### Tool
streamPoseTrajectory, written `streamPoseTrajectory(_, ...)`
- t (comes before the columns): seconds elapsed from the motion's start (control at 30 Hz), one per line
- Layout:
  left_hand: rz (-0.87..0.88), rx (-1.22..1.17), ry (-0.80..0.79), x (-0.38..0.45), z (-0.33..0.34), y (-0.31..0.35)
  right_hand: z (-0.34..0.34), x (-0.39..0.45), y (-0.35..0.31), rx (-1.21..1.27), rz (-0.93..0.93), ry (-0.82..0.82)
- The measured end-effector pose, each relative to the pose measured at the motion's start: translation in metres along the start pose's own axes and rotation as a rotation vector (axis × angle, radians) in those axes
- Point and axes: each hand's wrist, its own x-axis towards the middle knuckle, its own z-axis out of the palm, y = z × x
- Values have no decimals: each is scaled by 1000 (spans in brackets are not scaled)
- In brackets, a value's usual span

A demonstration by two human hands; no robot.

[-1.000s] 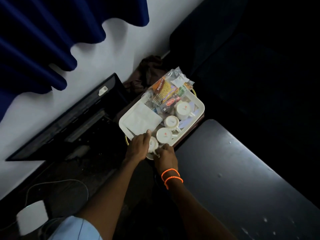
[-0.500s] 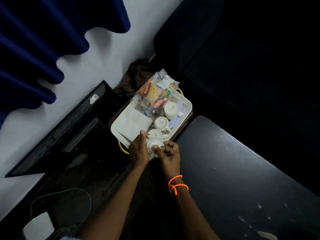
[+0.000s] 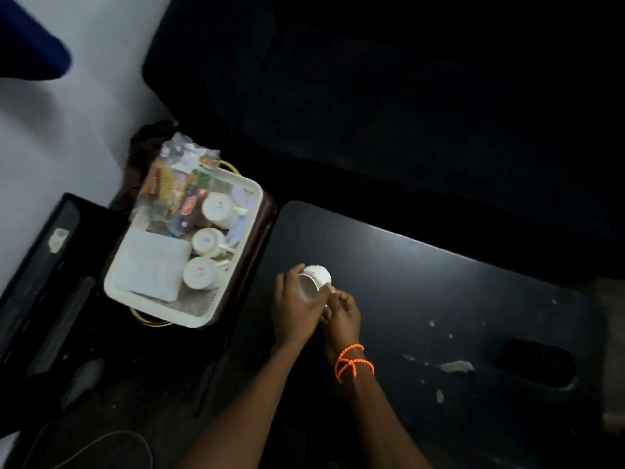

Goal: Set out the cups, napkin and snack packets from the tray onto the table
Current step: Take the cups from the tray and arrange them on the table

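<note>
White cup [image 3: 315, 282] now off tray [image 3: 216, 313], over counter [image 3: 439, 282] | left grip [image 3: 294, 311] clasps it | right grip [image 3: 341, 311] pinches handle, handle hidden

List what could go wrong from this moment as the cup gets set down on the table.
1. The cup is tilted on its side between the left hand and right hand above the dark table; a loose grip could drop it.
2. The scene is dim, so the table's near edge is hard to judge and the cup may land too close to it.
3. The tray overhangs its stand; a bump on returning could tip the three remaining cups.
</note>
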Motion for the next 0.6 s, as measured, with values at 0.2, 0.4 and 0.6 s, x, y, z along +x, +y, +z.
streamPoseTrajectory(0.2,-59,227,-273,-29,70,26,-85,2,6,-125,-142,239)
streamPoseTrajectory(0.4,-68,221,-507,-59,135,33,-169,-13,9,-234,-94,306)
streamPoseTrajectory(0.6,120,350,-880,-91,167,28,-246,-40,29,-555,-124,355)
